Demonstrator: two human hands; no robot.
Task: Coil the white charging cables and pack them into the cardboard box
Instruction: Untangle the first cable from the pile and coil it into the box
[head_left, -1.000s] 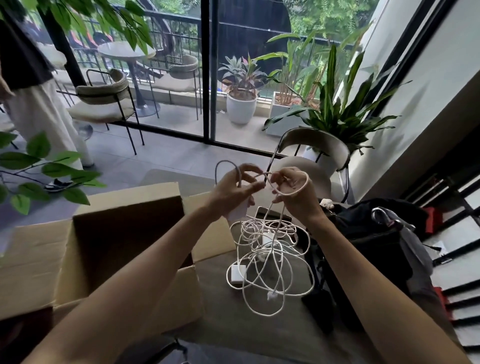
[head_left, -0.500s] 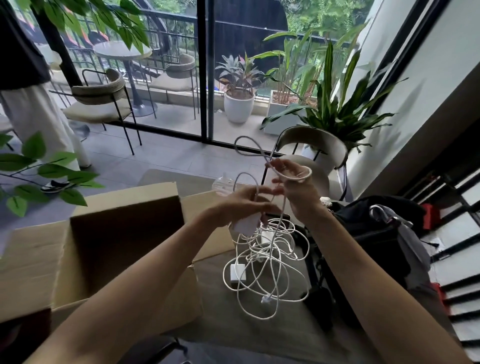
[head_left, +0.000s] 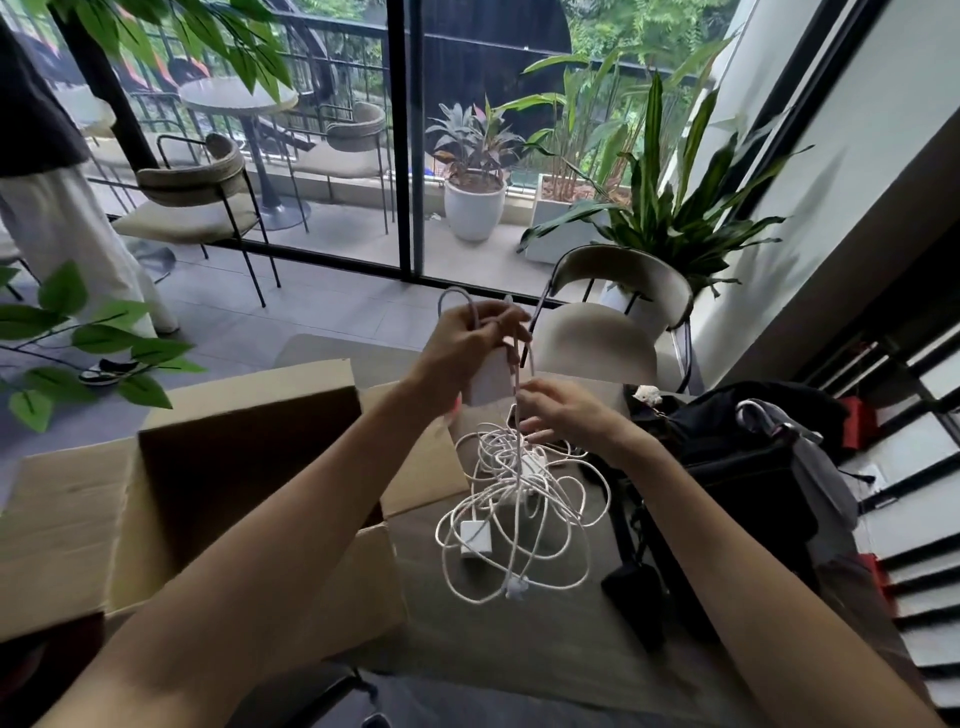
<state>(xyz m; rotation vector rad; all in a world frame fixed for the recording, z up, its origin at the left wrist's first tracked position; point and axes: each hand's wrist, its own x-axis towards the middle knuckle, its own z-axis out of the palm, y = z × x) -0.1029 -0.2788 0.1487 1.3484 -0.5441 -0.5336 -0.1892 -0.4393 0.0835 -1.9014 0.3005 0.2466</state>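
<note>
My left hand (head_left: 470, 345) is raised above the table and grips a loop of white cable together with a white charger block (head_left: 488, 382). A strand hangs straight down from it. My right hand (head_left: 563, 413) is lower and to the right, pinching that strand. Below both hands a tangle of white charging cables (head_left: 519, 499) lies on the table, with a small white adapter (head_left: 474, 538) and a plug end (head_left: 516, 590) in it. The open cardboard box (head_left: 234, 467) stands at the left, its dark inside facing me.
A black bag (head_left: 753, 467) with a grey strap sits at the right of the table. A beige chair (head_left: 608, 332) stands behind the table. Leafy branches (head_left: 78, 338) hang in from the left. A person in white trousers (head_left: 62, 228) stands at far left.
My right hand has let go of the loop near my left hand and dropped down to the hanging strand. My left hand rose slightly with the loop and charger block.
</note>
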